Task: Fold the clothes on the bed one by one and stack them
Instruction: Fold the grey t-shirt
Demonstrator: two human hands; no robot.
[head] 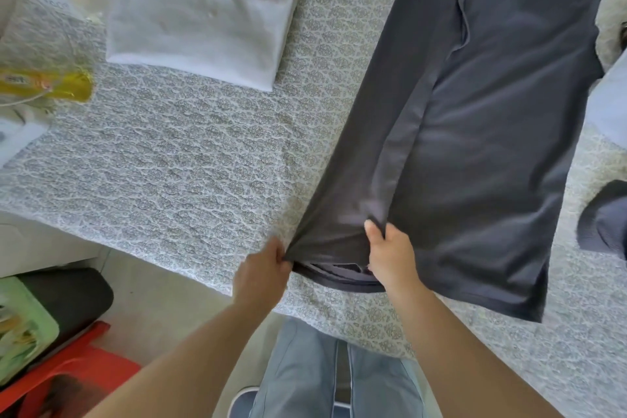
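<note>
- Patterned grey bedspread [190, 159] is spread across most of the frame.
- At right, a dark grey shirt [492, 119] is laid flat, its left side folded inward.
- Its lower left hem corner is pinched by the left hand [263, 276]; the folded edge is gripped by the right hand [390, 256].
- At upper left, a folded white garment [200, 20] is seen lying on the bedspread.

Dark shirt [492, 119]: top end cut off by upper picture edge, collar unseen. Left hand [263, 273] fingertips buried in shirt hem fold at bed's near edge. Dark garment [604, 220] at bed's right side cut by right picture edge, kind unclear. Yellow packet [44, 85] at bed's left edge blurred, print unreadable.
</note>
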